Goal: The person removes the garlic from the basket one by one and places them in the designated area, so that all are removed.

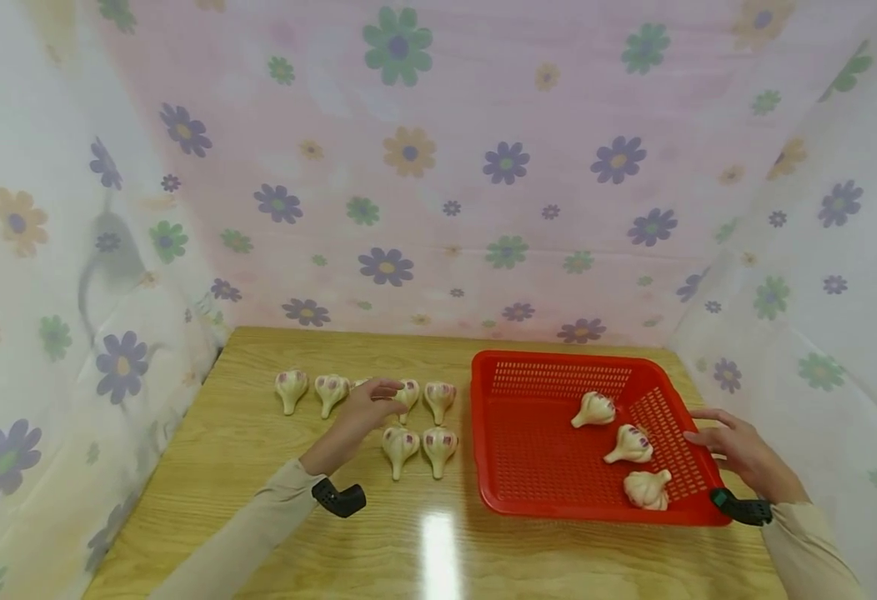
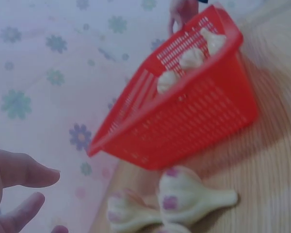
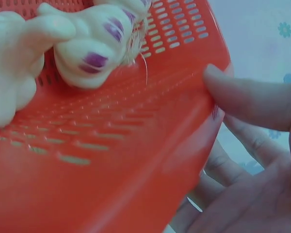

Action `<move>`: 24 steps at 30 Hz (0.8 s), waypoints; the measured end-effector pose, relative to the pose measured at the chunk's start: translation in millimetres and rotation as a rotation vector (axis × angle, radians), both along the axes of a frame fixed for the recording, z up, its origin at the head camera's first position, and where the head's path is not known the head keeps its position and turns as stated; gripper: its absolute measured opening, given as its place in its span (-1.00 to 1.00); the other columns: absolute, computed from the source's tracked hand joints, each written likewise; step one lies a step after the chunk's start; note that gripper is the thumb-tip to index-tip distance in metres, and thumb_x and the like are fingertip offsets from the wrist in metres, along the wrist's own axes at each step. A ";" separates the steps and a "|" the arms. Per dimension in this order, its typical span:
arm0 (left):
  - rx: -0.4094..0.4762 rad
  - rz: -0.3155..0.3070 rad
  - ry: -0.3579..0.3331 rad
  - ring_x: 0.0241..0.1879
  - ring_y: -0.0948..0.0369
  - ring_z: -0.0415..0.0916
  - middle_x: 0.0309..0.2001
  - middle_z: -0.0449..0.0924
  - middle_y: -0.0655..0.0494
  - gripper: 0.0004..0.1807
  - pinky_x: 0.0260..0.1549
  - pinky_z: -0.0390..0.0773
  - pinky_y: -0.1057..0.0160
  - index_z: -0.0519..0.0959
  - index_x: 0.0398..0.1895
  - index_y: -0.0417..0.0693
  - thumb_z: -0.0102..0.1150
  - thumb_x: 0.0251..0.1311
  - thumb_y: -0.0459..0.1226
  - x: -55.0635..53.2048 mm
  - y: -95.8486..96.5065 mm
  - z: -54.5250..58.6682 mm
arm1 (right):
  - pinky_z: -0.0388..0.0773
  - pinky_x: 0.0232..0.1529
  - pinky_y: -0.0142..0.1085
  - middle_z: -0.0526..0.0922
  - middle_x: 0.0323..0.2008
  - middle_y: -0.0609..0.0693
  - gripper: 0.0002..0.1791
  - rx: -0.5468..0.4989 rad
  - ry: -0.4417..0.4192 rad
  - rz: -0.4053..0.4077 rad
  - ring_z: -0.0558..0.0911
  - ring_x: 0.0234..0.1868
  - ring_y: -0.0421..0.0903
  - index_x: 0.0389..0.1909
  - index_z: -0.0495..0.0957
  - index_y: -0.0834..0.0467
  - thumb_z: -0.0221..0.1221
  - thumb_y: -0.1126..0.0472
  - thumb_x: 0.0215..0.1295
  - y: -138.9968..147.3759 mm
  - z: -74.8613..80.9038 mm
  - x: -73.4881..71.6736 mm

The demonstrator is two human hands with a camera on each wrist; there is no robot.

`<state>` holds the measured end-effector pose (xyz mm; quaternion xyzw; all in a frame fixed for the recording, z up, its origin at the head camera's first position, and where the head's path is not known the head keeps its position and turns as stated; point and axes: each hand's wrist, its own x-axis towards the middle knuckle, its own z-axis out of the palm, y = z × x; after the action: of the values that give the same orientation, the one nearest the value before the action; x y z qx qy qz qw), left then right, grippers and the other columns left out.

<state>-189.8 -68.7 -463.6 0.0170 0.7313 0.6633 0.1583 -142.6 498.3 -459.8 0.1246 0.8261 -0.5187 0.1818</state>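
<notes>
Two cream garlic bulbs with purple patches (image 1: pixel 398 450) lie on the pale wooden table (image 1: pixel 247 442), near-right of the left hand (image 1: pixel 363 410), whose parted fingers hold nothing. Over to its right, the right hand (image 1: pixel 742 454) grips a red perforated plastic basket (image 1: pixel 536 450) by the rim; three bulbs inside (image 1: pixel 632 445) lie left of that hand. Beyond both hangs floral cloth (image 1: pixel 453 108).

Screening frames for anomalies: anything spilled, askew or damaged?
Nothing stands out. Garlic bulbs lie in two rows on the table; three more lie at mixed angles in the red basket, none visibly damaged. One table bulb is mostly hidden behind the left hand, so unchecked.
</notes>
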 end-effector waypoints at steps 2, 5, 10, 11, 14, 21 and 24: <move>0.018 -0.014 0.002 0.04 0.03 0.42 0.11 0.40 -0.12 -0.59 0.00 0.42 -0.11 0.50 0.08 -0.12 0.26 0.15 -0.26 -0.5 6.0 7.0 | 0.57 -0.12 -0.10 0.57 -0.14 -0.09 -0.26 -0.008 -0.005 0.001 0.62 -0.17 -0.07 0.33 -0.02 0.42 0.09 0.09 0.38 0.8 0.3 -0.2; 0.058 -0.042 -0.006 0.01 0.05 0.45 0.07 0.43 -0.07 -0.62 -0.02 0.46 -0.05 0.52 0.06 -0.12 0.24 0.16 -0.28 -1.0 17.1 18.3 | 0.56 -0.12 -0.07 0.59 -0.14 -0.05 -0.28 0.001 -0.006 0.018 0.63 -0.18 -0.07 0.33 -0.01 0.42 0.08 0.10 0.38 2.3 0.8 -0.7; 0.106 -0.110 0.004 -0.06 0.10 0.49 0.06 0.45 -0.08 -0.64 -0.07 0.51 0.05 0.51 0.07 -0.13 0.21 0.20 -0.26 -3.6 35.9 29.1 | 0.55 -0.10 -0.01 0.59 -0.09 0.02 -0.31 -0.007 0.002 0.071 0.62 -0.16 -0.05 0.34 0.02 0.37 0.09 0.12 0.37 6.2 0.9 -3.3; 0.117 -0.124 0.007 -0.07 0.10 0.50 0.06 0.45 -0.08 -0.64 -0.08 0.52 0.07 0.51 0.07 -0.12 0.21 0.20 -0.26 -4.2 39.9 29.9 | 0.55 -0.09 -0.01 0.58 -0.08 0.01 -0.32 -0.016 -0.003 0.075 0.62 -0.15 -0.05 0.34 0.03 0.35 0.09 0.12 0.37 7.0 0.7 -3.2; 0.144 -0.161 0.020 -0.05 0.08 0.49 0.07 0.45 -0.09 -0.63 -0.09 0.52 0.07 0.51 0.07 -0.13 0.21 0.20 -0.26 -5.4 51.4 32.4 | 0.56 -0.10 -0.02 0.58 -0.09 0.02 -0.34 -0.034 -0.006 0.084 0.62 -0.15 -0.04 0.33 0.04 0.32 0.09 0.14 0.37 8.6 0.4 -2.9; 0.186 -0.211 -0.002 -0.05 0.03 0.51 0.02 0.49 -0.07 -0.68 -0.08 0.53 0.02 0.54 0.00 -0.13 0.24 0.16 -0.30 -10.6 80.0 36.6 | 0.58 -0.16 -0.02 0.61 -0.13 0.02 -0.33 -0.026 -0.007 0.073 0.63 -0.19 0.01 0.34 0.02 0.31 0.09 0.14 0.37 7.0 1.5 -4.2; 0.204 -0.221 -0.013 -0.12 0.11 0.54 -0.05 0.52 0.01 -0.71 -0.08 0.53 -0.01 0.55 -0.04 -0.13 0.25 0.15 -0.33 -12.6 93.9 38.1 | 0.59 -0.18 -0.03 0.61 -0.14 0.03 -0.33 -0.017 -0.007 0.076 0.64 -0.20 0.01 0.35 0.01 0.30 0.08 0.14 0.37 6.5 3.0 -3.6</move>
<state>-202.4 25.2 -425.5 0.1092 0.6527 0.7128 0.2324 -146.2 504.8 -456.8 0.0933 0.8251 -0.5180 0.2053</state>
